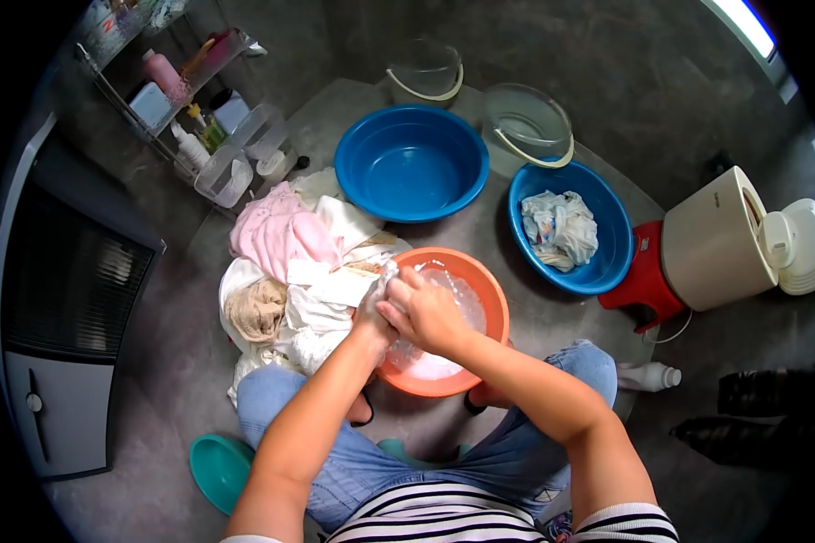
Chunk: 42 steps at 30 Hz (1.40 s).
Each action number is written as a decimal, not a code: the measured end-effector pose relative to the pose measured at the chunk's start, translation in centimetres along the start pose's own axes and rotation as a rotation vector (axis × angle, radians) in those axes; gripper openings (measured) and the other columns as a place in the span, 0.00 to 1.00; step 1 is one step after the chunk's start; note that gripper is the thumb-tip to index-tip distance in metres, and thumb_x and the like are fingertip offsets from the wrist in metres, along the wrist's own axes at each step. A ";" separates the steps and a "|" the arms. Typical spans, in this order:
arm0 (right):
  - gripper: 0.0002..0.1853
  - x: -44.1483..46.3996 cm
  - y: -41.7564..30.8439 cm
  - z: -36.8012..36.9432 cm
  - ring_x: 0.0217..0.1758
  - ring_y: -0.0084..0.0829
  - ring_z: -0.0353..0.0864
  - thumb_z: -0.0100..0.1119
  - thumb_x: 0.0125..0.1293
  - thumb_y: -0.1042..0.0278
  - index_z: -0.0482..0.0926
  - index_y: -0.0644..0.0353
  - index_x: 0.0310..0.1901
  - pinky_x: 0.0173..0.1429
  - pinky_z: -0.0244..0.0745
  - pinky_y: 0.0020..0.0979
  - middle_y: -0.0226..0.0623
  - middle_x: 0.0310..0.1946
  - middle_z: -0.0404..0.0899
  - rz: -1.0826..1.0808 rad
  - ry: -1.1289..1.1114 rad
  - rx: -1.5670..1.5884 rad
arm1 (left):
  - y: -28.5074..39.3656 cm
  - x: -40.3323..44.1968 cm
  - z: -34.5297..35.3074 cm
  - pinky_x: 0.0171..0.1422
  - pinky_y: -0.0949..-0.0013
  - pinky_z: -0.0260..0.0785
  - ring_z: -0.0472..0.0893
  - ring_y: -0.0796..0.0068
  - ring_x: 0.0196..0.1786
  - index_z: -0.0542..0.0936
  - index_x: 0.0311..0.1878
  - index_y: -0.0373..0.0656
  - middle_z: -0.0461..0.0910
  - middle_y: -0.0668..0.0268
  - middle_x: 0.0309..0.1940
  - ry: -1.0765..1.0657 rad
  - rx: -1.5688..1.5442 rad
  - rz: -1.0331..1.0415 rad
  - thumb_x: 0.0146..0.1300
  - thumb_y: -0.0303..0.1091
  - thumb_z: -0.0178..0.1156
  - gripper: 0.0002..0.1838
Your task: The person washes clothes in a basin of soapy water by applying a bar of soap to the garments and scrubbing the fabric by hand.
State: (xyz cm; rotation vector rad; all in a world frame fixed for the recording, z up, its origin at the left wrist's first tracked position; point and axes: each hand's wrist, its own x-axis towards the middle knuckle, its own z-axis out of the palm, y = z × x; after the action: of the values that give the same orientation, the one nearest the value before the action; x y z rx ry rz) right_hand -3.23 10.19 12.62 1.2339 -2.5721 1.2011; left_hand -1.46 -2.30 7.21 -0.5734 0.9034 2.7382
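Both hands are pressed together above the near-left side of an orange basin (496, 317) of cloudy, sudsy water (466, 303). My left hand (374, 317) is closed, and a bit of wet white cloth (388, 271) shows at the top of it. Against it, my right hand (423, 312) is closed with its fingers curled over the same cloth, most of which is hidden. Left of the basin lies a heap of laundry: a pink garment (281, 228), a beige cloth (256, 310) and several white pieces (317, 312).
Beyond the orange basin stands a blue basin (412, 163). Another blue basin (614, 262) holds white clothes (560, 228). Clear buckets (525, 122) are behind. At right are a beige-and-red machine (711, 240) and white bottle (647, 376); at left, a shelf (154, 127), cabinet (63, 407) and green basin (219, 471).
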 end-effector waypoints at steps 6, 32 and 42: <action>0.20 2.2 6.5 -1.3 0.40 0.40 0.79 0.48 0.72 0.47 0.73 0.60 0.44 0.45 0.74 0.38 0.46 0.41 0.78 0.545 0.116 0.621 | 0.7 -1.1 1.9 0.51 0.62 0.77 0.82 0.68 0.45 0.75 0.56 0.42 0.81 0.62 0.44 -0.094 0.260 -0.254 0.66 0.54 0.57 0.26; 0.15 0.3 4.5 0.9 0.27 0.45 0.81 0.53 0.68 0.53 0.75 0.57 0.33 0.30 0.74 0.44 0.43 0.22 0.79 0.039 0.049 -0.238 | -0.2 -1.1 -0.5 0.54 0.65 0.74 0.78 0.70 0.53 0.73 0.57 0.45 0.77 0.65 0.49 -0.056 -0.025 -0.168 0.69 0.40 0.52 0.16; 0.12 1.8 7.2 -2.8 0.39 0.18 0.76 0.62 0.66 0.62 0.74 0.61 0.34 0.43 0.72 0.25 0.32 0.34 0.81 0.554 -0.183 0.678 | -0.9 0.2 -1.2 0.72 0.55 0.55 0.58 0.56 0.70 0.51 0.72 0.46 0.57 0.50 0.66 0.154 1.152 0.416 0.52 0.34 0.66 0.46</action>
State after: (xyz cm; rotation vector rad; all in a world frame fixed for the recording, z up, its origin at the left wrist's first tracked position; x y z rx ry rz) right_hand -10.07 13.61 10.67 0.6950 -2.8404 2.3064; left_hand -0.98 -2.27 5.77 -0.3523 2.5225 1.8923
